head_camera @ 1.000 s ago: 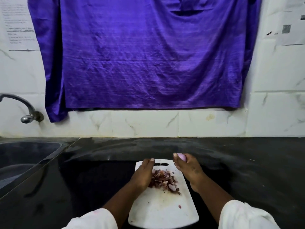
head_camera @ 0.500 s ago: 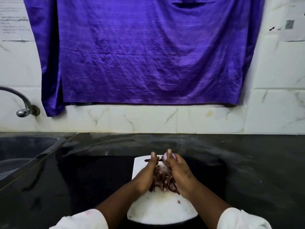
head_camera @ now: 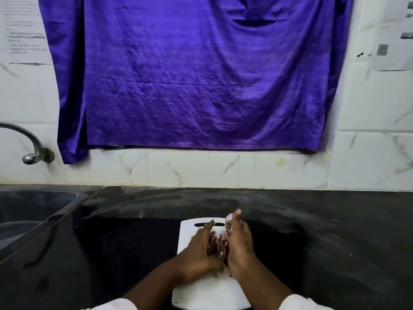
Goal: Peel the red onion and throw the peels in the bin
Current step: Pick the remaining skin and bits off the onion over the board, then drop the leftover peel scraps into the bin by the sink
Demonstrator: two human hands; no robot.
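A white cutting board [head_camera: 201, 294] lies on the black countertop [head_camera: 335, 242] near its front edge. A pile of dark red onion peels [head_camera: 218, 245] sits on the board, squeezed between my two hands. My left hand [head_camera: 197, 250] presses against the pile's left side with fairly straight fingers. My right hand [head_camera: 240, 247] closes in from the right and holds the pale pink peeled onion [head_camera: 228, 221] under its thumb near the board's handle slot. Much of the pile is hidden by my hands. No bin is in view.
A dark sink [head_camera: 29, 211] is set into the counter at the left, with a metal tap [head_camera: 29, 148] on the tiled wall above it. A purple cloth [head_camera: 201, 74] hangs on the wall behind. Bare black counter stretches to the right of the board.
My hands have come together around the peels, gathering the loose spread into a tight pile. The right hand moved left with the onion in it.
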